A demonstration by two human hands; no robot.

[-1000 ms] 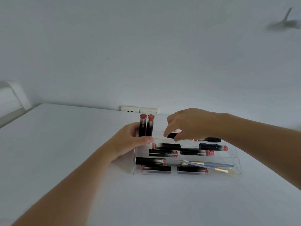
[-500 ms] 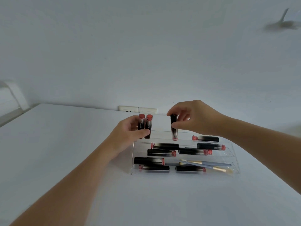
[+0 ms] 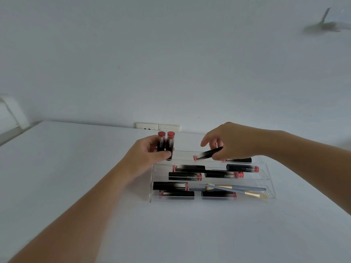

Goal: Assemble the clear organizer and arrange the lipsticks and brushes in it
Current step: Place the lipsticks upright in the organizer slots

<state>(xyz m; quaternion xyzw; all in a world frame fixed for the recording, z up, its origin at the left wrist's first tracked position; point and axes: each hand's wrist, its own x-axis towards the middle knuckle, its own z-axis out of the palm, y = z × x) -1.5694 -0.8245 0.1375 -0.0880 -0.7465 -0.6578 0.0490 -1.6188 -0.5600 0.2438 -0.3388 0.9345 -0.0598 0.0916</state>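
Gripping two lipsticks (image 3: 165, 146) upright side by side, the left hand (image 3: 150, 154) hovers at the back left corner of the clear organizer (image 3: 269, 179), its fingers (image 3: 152, 144) curled behind the tubes and the thumb pressed across their front. Both tubes show red ends on top. The right hand (image 3: 233, 143) reaches in from the right and pinches one black lipstick (image 3: 208, 154) by its dark end; this tube is tilted, with its red end down at the top tier of the organizer. The forefinger of that hand sticks out loosely above the tube.

The organizer stands on the white desk (image 3: 76, 168) and has three stepped tiers. One more lipstick (image 3: 238, 160) lies on the top tier, partly hidden behind the right hand. Four lipsticks lie flat on the middle tier. The front tier holds three lipsticks lying flat and two brushes (image 3: 237, 189) with grey handles, gold bands and pale bristles, crossed over each other. Behind the desk, a white wall socket (image 3: 157, 127) sits low on the wall.
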